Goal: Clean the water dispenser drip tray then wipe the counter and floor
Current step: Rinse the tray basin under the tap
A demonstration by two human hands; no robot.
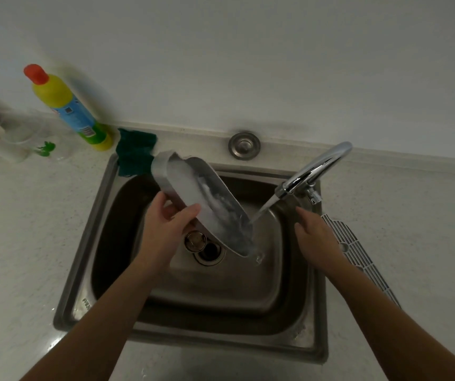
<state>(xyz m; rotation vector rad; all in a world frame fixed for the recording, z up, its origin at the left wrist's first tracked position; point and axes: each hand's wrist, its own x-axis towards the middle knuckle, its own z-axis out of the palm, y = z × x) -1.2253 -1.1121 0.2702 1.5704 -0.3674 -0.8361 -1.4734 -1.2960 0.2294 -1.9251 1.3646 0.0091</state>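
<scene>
Yellow plastic bottle with red cap and blue label (67, 105) stands at 10 o'clock of the steel sink (83, 270). Its print is too blurred to read, and so is the rim stamp. Dark green cloth (134, 152) lies on the 11 o'clock corner.

Left hand (166, 226) grips the rim of the grey oval plastic drip tray (207, 199). Tray is tilted over the basin, low end at 4 o'clock under the chrome tap's (317, 169) stream. Right hand (317, 240) is loose and empty. White slotted grille (363, 259) lies on the counter at 3 o'clock.

Best: hold the tilt drainward, turn the tray so water sweeps all corners, rub residue with the free hand.

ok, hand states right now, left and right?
Left hand: holding the drip tray, tilted over the sink.
Right hand: open, holding nothing.
</scene>
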